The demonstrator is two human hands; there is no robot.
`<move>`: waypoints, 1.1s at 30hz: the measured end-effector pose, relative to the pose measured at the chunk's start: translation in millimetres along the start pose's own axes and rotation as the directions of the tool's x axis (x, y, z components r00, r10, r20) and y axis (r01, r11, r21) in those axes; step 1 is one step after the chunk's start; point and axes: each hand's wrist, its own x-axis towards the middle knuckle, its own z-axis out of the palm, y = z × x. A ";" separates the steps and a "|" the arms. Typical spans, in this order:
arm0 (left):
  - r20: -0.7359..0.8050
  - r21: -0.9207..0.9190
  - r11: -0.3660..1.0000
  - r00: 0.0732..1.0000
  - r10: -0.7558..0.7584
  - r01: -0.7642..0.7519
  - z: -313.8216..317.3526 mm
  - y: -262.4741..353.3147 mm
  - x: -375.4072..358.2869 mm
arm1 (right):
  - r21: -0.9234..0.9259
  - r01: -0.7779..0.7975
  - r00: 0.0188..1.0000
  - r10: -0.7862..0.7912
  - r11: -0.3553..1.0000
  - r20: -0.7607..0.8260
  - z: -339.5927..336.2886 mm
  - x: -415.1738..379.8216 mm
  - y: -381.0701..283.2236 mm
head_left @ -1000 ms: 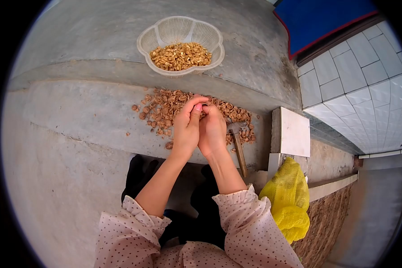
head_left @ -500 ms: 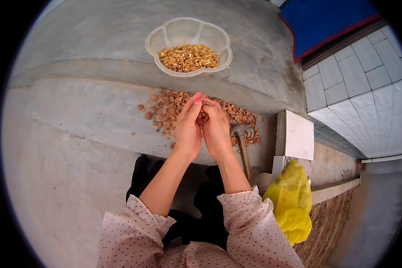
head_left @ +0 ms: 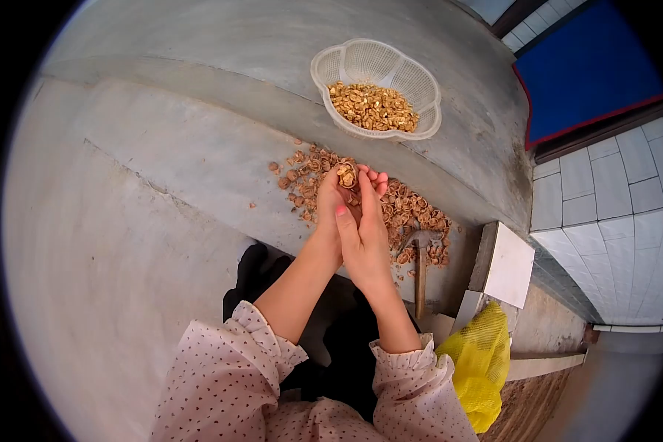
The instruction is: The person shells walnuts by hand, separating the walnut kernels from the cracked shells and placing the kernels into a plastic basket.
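Observation:
A cracked walnut [head_left: 347,174] shows pale kernel inside its brown shell, up at the fingertips of my left hand [head_left: 327,210], which is closed on it. My right hand [head_left: 366,239] lies against the left one, thumb across it and fingers stretched out beside the walnut. Brown bits show between the palms, partly hidden by the fingers. Under and around both hands lies a heap of broken walnut shells [head_left: 412,210] on the concrete step. A hammer [head_left: 421,272] with a wooden handle rests at the heap's right side, apart from my hands.
On the upper ledge stands a white mesh basket [head_left: 429,88], partly filled with walnut kernels [head_left: 372,107]. To the lower right are a yellow mesh bag [head_left: 479,365] and a white-tiled block [head_left: 510,265]. A blue cloth with red edging [head_left: 597,70] hangs at the upper right.
My hands were cupped together and have opened somewhat, so the cracked walnut now shows at the left fingertips. The view has turned, moving the basket and shells right in the picture.

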 end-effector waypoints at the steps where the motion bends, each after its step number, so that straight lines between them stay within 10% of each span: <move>1: -0.030 -0.055 0.998 0.999 -0.035 0.033 -0.7 0.5 2.4 | -0.064 0.032 0.999 -0.031 0.997 0.010 -3.1 -0.3 -3.7; 10: 0.047 0.095 0.973 0.975 -0.217 0.212 3.6 2.5 -4.6 | -0.197 0.135 0.991 -0.135 0.971 0.012 -29.2 22.0 1.6; 18: 0.028 0.423 0.903 0.997 0.068 -0.073 12.2 1.9 -11.7 | -0.261 0.019 0.998 -0.033 0.965 -0.052 -37.4 27.1 8.9; 20: 0.048 0.463 0.883 0.997 0.065 -0.080 17.3 -3.2 -15.5 | -0.413 0.168 0.966 -0.233 0.895 -0.113 -36.3 30.0 18.7; 33: 0.007 0.396 0.918 1.000 0.004 -0.007 6.0 -6.2 -13.6 | -0.170 0.041 0.998 -0.033 0.985 0.053 -58.4 31.9 9.8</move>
